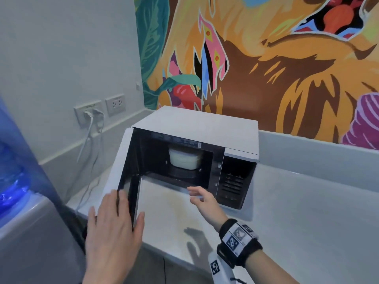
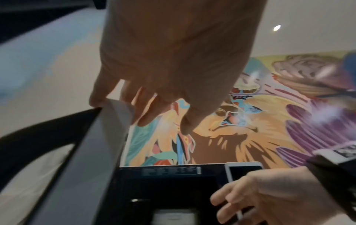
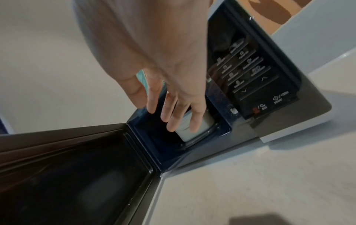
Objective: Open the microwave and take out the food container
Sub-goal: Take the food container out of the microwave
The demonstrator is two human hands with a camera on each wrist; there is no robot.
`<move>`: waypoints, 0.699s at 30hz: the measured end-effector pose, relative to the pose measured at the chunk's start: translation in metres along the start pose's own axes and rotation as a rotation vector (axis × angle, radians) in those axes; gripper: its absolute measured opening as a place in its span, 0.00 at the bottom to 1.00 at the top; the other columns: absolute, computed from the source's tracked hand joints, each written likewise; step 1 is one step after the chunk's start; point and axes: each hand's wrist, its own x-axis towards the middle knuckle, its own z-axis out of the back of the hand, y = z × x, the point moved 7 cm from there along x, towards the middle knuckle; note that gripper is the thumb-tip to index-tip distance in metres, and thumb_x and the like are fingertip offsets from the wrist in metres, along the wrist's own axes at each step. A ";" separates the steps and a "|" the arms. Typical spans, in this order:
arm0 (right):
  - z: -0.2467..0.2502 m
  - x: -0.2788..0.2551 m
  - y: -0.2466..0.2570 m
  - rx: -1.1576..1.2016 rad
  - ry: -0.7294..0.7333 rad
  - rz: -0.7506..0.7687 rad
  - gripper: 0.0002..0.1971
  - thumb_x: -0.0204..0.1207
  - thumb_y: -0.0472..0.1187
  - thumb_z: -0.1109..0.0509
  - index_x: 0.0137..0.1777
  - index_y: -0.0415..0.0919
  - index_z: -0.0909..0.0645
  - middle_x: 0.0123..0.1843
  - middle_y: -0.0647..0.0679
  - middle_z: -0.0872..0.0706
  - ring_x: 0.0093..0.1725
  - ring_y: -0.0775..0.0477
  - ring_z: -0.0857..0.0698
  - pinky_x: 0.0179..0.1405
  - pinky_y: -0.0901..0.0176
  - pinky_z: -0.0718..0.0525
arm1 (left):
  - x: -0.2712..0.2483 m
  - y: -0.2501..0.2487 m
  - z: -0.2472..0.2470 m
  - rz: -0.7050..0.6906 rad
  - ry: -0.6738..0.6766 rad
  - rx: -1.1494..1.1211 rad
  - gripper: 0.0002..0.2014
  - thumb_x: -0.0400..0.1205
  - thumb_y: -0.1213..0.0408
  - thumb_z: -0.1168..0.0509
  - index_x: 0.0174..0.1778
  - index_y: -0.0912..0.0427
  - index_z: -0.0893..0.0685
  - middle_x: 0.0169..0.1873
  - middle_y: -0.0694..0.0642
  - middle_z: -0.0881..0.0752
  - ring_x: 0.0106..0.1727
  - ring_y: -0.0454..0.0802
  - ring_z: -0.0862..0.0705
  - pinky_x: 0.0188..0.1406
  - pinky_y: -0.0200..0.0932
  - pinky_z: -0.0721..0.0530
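White counter [image 1: 297, 201] beneath a colourful mural [image 1: 266, 58]: microwave [image 1: 196, 121] open, food container [image 1: 184, 158] inside; left hand [image 1: 114, 226] flat on door [image 1: 131, 167], right hand [image 1: 203, 198] reaching, fingers loosely apart.

A bright mural [image 1: 266, 58] covers the wall behind the pale surface [image 1: 307, 212]. Two wall sockets [image 1: 102, 108] hold plugged cables; a blue water bottle [image 1: 12, 171] stands left.

No readable text anywhere. Microwave [image 3: 269, 85] control panel [image 3: 248, 73]: white icons, up and down arrows, small captions, all too blurred to read. Label strip [image 1: 178, 141] above cavity: fine print, illegible. Wristband [image 1: 239, 239] on right wrist: black-and-white square marker codes, no letters legible.
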 end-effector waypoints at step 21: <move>0.013 0.148 -0.038 0.584 -0.297 -0.431 0.23 0.80 0.34 0.42 0.76 0.40 0.33 0.63 0.41 0.22 0.61 0.44 0.22 0.47 0.52 0.18 | 0.137 -0.076 -0.094 -0.424 -0.050 -0.213 0.22 0.81 0.55 0.50 0.70 0.54 0.26 0.70 0.57 0.20 0.77 0.57 0.30 0.84 0.56 0.50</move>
